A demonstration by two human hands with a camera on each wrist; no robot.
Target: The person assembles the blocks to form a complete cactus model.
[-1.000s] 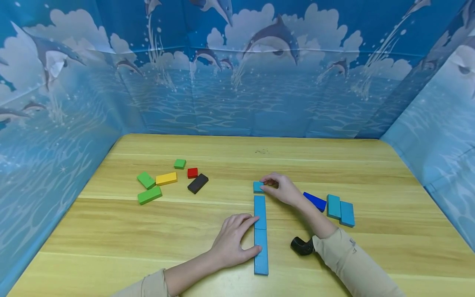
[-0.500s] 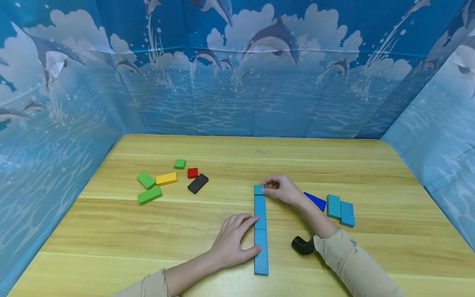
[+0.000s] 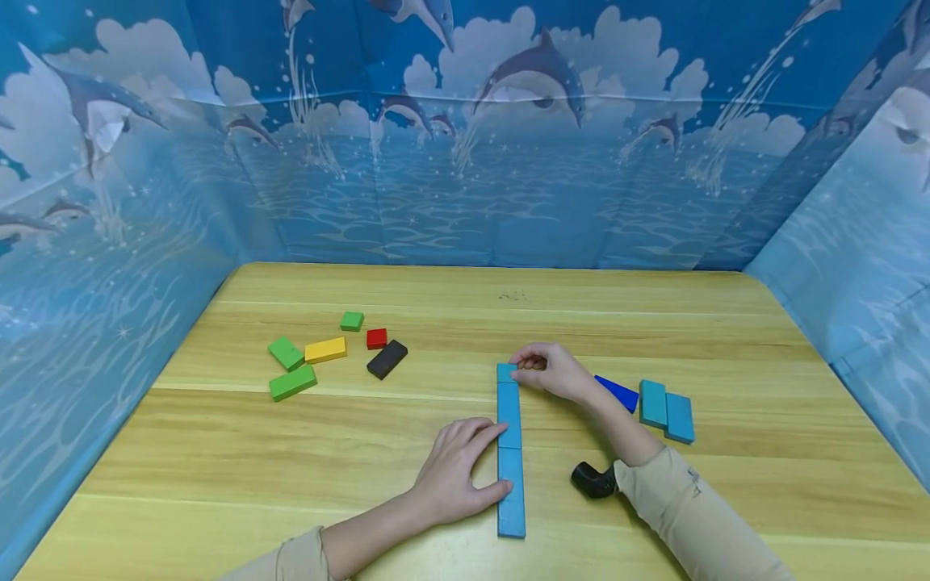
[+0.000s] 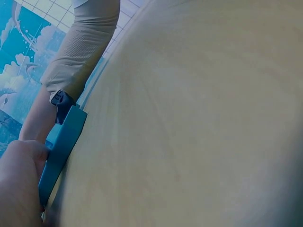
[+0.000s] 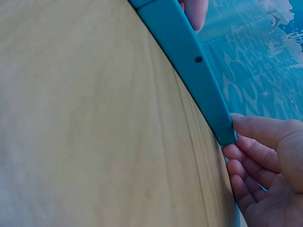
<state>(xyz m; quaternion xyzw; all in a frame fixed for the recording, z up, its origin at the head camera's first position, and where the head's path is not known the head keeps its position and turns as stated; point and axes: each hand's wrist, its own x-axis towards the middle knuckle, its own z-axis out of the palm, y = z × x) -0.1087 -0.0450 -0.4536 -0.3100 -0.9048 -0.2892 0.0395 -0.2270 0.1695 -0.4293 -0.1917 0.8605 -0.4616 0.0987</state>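
Two long light-blue blocks, the far one (image 3: 509, 407) and the near one (image 3: 512, 512), lie end to end in a line on the wooden table. A small light-blue block (image 3: 505, 372) touches the far end of that line. My right hand (image 3: 554, 371) pinches this small block between thumb and fingers, clearly seen at the block's end (image 5: 226, 134) in the right wrist view. My left hand (image 3: 454, 468) rests against the line from the left, index finger on the far long block and thumb on the near one, its fingers extended.
Right of the line lie a dark-blue block (image 3: 617, 394), two light-blue blocks (image 3: 653, 403) and a black bent pipe piece (image 3: 592, 481), partly behind the right sleeve. At left lie green, yellow (image 3: 325, 349), red (image 3: 376, 339) and black (image 3: 387, 360) blocks. A dolphin-print curtain (image 3: 436, 202) surrounds the table (image 3: 218, 468).
The small light-blue block has moved toward me in the right hand, and the gap between it and the far long block has closed. The left hand has stayed in place.
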